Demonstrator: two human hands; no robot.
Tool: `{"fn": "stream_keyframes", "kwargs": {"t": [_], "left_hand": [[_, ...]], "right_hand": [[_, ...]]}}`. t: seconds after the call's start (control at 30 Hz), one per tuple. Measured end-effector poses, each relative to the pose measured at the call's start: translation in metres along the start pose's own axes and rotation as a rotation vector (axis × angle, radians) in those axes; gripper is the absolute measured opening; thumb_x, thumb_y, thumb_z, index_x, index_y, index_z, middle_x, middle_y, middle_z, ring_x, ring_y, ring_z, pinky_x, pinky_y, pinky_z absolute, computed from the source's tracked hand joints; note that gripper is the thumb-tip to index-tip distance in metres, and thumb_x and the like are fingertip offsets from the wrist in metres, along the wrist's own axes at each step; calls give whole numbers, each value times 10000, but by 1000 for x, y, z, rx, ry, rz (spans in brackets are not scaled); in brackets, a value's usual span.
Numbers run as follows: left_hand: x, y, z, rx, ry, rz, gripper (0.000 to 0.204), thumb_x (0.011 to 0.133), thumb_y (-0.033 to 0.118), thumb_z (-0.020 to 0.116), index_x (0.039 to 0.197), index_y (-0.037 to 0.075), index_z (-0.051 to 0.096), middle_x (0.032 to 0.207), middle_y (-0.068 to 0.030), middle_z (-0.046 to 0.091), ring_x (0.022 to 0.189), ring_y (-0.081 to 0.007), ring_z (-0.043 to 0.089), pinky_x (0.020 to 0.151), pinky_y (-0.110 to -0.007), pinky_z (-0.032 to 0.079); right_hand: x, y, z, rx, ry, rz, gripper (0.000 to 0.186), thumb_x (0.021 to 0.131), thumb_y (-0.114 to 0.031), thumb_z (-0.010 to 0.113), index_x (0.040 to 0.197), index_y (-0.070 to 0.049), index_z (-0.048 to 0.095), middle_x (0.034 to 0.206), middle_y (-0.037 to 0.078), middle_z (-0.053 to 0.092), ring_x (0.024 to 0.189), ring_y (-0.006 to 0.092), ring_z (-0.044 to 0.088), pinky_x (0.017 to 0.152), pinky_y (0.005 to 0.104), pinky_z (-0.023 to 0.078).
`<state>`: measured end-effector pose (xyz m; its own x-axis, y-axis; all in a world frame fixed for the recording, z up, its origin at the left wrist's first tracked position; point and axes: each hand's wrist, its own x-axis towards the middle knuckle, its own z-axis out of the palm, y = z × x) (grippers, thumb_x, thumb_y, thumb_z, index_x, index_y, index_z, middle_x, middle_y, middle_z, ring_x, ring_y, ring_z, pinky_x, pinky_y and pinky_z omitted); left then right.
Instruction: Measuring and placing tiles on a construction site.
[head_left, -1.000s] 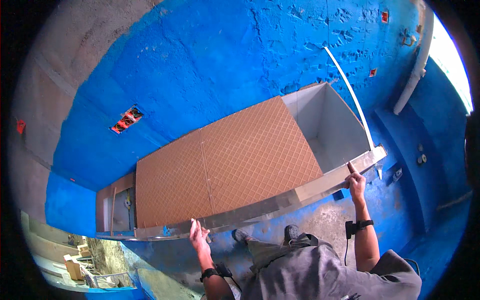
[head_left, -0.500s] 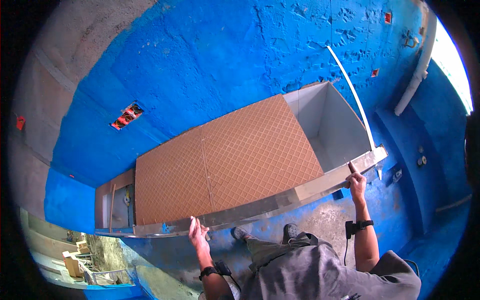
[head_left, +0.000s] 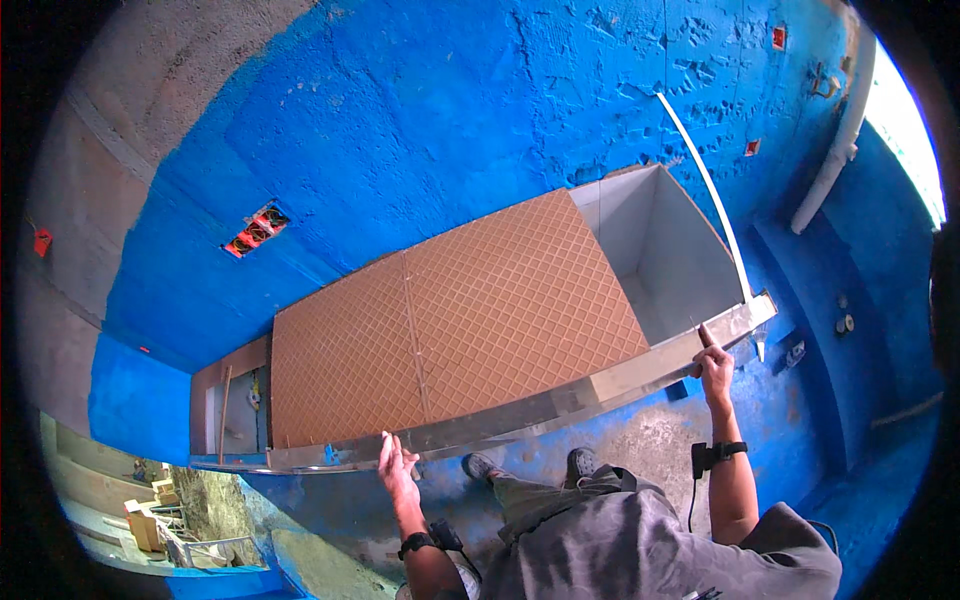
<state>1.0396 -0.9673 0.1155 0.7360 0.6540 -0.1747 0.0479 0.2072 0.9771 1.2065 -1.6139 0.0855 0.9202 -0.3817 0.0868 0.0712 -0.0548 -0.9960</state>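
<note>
A long grey metal straightedge (head_left: 572, 401) lies along the front edge of a cabinet base, running beneath both hands. My left hand (head_left: 398, 466) grips its front side, fingertips up over the edge and the other fingers curled. Further right, my right hand (head_left: 714, 368) is closed round the bar near its right end, one finger stretched over the top. Behind the bar lie two brown tiles (head_left: 520, 290) side by side, ribbed diamond-grid backs facing up, a narrow joint between them. The undersides of both grips are hidden.
An open white compartment (head_left: 670, 255) stands right of the tiles, a smaller opening (head_left: 240, 410) left. A thin white strip (head_left: 708, 185) leans on the blue wall (head_left: 400, 140). Exposed socket boxes (head_left: 255, 232) and a pipe (head_left: 833, 175) are on the walls. Cardboard (head_left: 146, 528) lies lower left.
</note>
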Motion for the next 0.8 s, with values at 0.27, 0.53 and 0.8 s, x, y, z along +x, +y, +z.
{"fn": "stream_keyframes", "kwargs": {"t": [0.27, 0.53, 0.8], "left_hand": [[-3, 3, 5, 6, 20, -26, 488, 1036, 61, 513, 1521, 43, 458, 1524, -172, 507, 975, -93, 655, 749, -262, 563], [-2, 3, 8, 5, -2, -8, 483, 1035, 70, 522, 1515, 50, 471, 1513, -167, 520, 944, -88, 651, 747, -269, 562], [-1, 1, 9, -20, 8, 14, 502, 1020, 64, 531, 1515, 27, 460, 1524, -223, 487, 922, -88, 640, 735, -255, 560]], "right_hand": [[0, 7, -4, -4, 10, 62, 191, 818, 58, 459, 679, 67, 590, 1237, 206, 711, 478, 148, 588, 453, 276, 468], [3, 9, -10, -50, 7, 43, 184, 821, 49, 472, 684, 72, 594, 1310, 209, 675, 479, 148, 589, 455, 276, 468], [1, 3, -7, -92, 2, 44, 176, 813, 37, 479, 687, 66, 599, 1267, 202, 698, 486, 133, 576, 459, 275, 466]]}}
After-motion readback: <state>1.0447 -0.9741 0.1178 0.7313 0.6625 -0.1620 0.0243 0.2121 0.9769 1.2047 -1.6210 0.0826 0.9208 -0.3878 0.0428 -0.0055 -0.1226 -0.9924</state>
